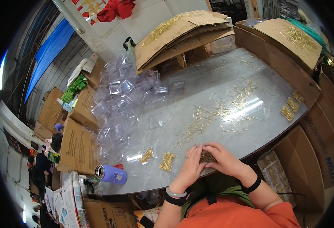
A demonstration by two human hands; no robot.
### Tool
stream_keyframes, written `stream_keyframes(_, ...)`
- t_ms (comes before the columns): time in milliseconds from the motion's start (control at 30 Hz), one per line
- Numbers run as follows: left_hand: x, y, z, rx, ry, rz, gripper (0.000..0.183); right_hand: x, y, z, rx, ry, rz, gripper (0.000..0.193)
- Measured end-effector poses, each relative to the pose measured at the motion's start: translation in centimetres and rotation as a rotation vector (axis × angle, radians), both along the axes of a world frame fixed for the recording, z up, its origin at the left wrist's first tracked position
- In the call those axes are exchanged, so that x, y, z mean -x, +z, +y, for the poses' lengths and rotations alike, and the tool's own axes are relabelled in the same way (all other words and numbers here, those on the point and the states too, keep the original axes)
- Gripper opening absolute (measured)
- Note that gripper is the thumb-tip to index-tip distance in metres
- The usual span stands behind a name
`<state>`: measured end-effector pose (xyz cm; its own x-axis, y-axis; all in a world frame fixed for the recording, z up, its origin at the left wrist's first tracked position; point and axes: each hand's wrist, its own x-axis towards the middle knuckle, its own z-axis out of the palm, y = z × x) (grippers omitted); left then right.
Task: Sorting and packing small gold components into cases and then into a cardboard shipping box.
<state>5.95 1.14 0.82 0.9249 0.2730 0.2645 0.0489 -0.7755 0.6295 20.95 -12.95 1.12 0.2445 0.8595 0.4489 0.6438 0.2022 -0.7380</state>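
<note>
My left hand (191,164) and my right hand (226,161) cup a bundle of thin metal pins (207,157) between them at the table's near edge. The fingertips of both hands almost meet above it. The bundle looks darker brown than the gold pins on the table, and its lower side is hidden. Just left of my hands lies a small pile of gold pins (167,161), with a smaller pile (147,155) beside it. Loose, thin gold pins (237,100) are scattered across the grey table (174,133) beyond my hands.
Clear plastic boxes (123,100) heap up on the table's left side. A purple bottle (112,174) stands near the front left edge. Stacked cardboard sheets (186,34) stand at the back. Several gold bundles (287,113) lie far right. An open carton (275,171) sits below the right edge.
</note>
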Motion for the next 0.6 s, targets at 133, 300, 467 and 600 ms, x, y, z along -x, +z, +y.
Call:
stream_keyframes(133, 0.5, 0.8, -0.8, -0.11, 0.002, 0.085, 0.065, -0.9, 1.1, -1.7, 0.066, -0.059, -0.109, 0.073)
stream_keyframes(300, 0.1, 0.2, -2.0, -0.12, 0.08, 0.063, 0.057, -1.5, -0.6, -2.2, 0.109, -0.032, -0.166, 0.068)
stream_keyframes(467, 0.1, 0.0, -2.0, -0.248, 0.054, -0.019, 0.051, 1.5, 0.2, -1.6, 0.057, -0.257, -0.155, 0.06)
stream_keyframes(600, 0.1, -0.5, -2.1, -0.272, 0.052, -0.044, 0.051, 5.3, 0.2, -2.4, 0.096, -0.435, -0.046, 0.069)
